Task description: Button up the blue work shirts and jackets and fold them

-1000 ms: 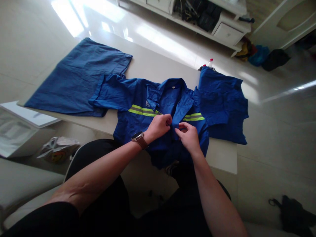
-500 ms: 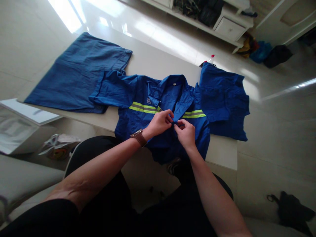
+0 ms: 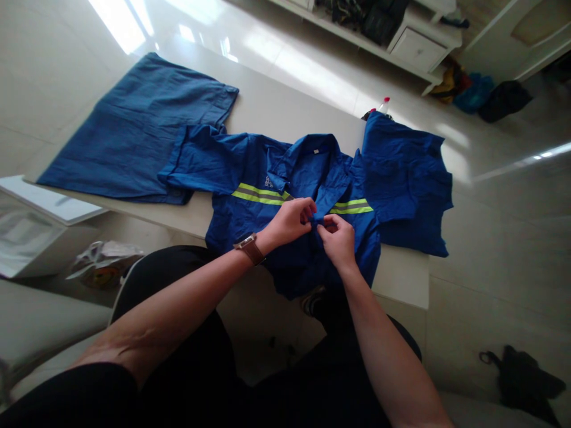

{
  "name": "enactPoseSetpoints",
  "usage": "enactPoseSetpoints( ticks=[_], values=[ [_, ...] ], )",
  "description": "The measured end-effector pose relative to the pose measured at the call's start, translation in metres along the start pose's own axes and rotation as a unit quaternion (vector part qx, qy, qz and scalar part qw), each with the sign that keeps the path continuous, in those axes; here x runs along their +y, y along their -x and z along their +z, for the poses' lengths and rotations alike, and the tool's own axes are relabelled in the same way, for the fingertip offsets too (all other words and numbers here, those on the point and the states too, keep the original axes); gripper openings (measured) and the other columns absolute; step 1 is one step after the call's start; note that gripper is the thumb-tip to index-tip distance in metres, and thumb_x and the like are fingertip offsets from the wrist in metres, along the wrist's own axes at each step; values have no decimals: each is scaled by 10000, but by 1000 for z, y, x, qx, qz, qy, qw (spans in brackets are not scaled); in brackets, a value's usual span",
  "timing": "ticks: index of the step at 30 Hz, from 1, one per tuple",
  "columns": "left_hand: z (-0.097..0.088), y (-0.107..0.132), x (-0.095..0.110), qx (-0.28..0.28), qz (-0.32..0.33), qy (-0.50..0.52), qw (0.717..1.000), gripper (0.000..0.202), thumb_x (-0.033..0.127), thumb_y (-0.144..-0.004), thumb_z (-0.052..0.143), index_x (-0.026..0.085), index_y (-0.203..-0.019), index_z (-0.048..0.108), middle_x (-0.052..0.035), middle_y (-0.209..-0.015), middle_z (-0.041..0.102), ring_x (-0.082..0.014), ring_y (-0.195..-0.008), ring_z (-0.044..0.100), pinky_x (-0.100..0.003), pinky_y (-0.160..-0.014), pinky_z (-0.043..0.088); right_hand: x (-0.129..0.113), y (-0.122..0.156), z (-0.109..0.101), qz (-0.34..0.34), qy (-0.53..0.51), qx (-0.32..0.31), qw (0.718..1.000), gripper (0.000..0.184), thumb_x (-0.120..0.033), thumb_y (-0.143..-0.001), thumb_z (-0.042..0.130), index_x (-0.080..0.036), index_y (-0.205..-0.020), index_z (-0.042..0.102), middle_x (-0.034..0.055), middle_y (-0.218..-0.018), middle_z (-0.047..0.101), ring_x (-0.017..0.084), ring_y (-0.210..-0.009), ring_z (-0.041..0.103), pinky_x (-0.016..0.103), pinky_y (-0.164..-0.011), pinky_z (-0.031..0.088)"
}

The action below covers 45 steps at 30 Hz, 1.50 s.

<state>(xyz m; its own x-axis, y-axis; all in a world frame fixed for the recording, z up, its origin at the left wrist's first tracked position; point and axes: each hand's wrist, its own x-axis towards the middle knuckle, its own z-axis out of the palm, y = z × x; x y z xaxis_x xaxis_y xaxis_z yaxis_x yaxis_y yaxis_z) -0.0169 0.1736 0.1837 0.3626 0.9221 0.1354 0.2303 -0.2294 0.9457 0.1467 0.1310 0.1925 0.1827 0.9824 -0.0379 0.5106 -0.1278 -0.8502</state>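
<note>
A blue work shirt [image 3: 250,172] with yellow-green reflective stripes lies face up on a white table [image 3: 285,113], its hem hanging over the near edge. My left hand [image 3: 289,220], with a brown watch on the wrist, pinches the left front edge of the shirt just below the stripe. My right hand [image 3: 338,238] pinches the right front edge, fingertips touching the left hand's at the placket. Both hands are closed on the cloth.
A folded blue garment [image 3: 134,131] lies at the table's left end, another crumpled blue one [image 3: 405,178] at the right. A bottle with a red cap [image 3: 382,105] stands behind it. A white box [image 3: 31,232] sits low at left, a dark bag [image 3: 526,380] on the floor at right.
Both hands have come closer together at the shirt's front opening and shifted slightly up the placket. The shirt itself has hardly moved.
</note>
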Motion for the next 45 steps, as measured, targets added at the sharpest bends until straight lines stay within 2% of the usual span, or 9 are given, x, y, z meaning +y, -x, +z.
enactPoseSetpoints(
  ticks=[6,12,18,22,28,31,34,39,45],
  values=[
    [0,2,3,-5,18,-7,1000,307,-33,-693,617,165,-922,666,10,-790,706,-111,-715,663,-197,-678,509,5,-1,2,15,-68,-12,997,310,-356,-742,637,-163,-958,748,77,-905,757,215,-752,671,326,-695,545],
    [-3,1,0,-18,-10,0,1000,299,-30,-697,612,169,-911,678,9,-766,732,-120,-706,704,-183,-646,506,10,-3,2,84,-145,-44,985,413,-390,-720,653,-175,-1054,766,83,-963,768,219,-723,676,290,-502,521],
    [-2,0,0,3,-49,44,998,272,-25,-678,658,161,-875,675,-4,-761,747,-148,-738,733,-188,-640,507,4,-2,2,60,-153,-61,985,301,-404,-684,752,-191,-895,723,49,-830,721,173,-616,622,260,-455,492],
    [-2,0,0,19,-68,72,995,237,-11,-670,689,154,-837,658,-20,-767,752,-168,-760,741,-214,-667,528,7,-4,2,55,-132,-49,988,267,-410,-687,754,-192,-830,701,38,-752,693,178,-612,612,272,-487,510],
    [0,-2,-4,13,-92,106,990,247,-15,-672,685,147,-858,665,-24,-773,748,-163,-766,737,-215,-664,526,14,-8,2,9,-66,-65,996,210,-380,-734,711,-179,-792,717,54,-753,719,199,-677,649,322,-671,536],
    [2,-3,-5,8,-116,120,986,163,70,-704,737,141,-833,666,-27,-747,731,-146,-716,709,-205,-621,509,12,-6,3,-16,-27,-52,998,163,-332,-760,682,-182,-815,716,57,-794,733,205,-713,664,322,-709,530],
    [6,-2,-8,31,-137,136,981,196,167,-697,808,142,-797,640,-15,-699,697,-130,-657,669,-200,-583,492,6,-3,5,-50,23,-34,998,131,-306,-801,654,-190,-811,713,57,-806,729,204,-722,663,318,-717,527],
    [12,0,-16,69,-116,167,977,242,73,-684,742,160,-854,593,6,-708,689,-122,-688,681,-191,-619,501,-1,-1,5,-94,63,-16,993,147,-295,-836,647,-194,-742,697,51,-771,706,196,-686,651,307,-671,498],
    [14,1,-12,88,-124,216,964,316,84,-694,725,192,-900,511,33,-699,672,-114,-653,679,-180,-583,479,-6,-1,1,-78,88,-3,993,159,-304,-841,657,-198,-729,692,50,-751,712,196,-676,646,313,-686,498]
  ],
)
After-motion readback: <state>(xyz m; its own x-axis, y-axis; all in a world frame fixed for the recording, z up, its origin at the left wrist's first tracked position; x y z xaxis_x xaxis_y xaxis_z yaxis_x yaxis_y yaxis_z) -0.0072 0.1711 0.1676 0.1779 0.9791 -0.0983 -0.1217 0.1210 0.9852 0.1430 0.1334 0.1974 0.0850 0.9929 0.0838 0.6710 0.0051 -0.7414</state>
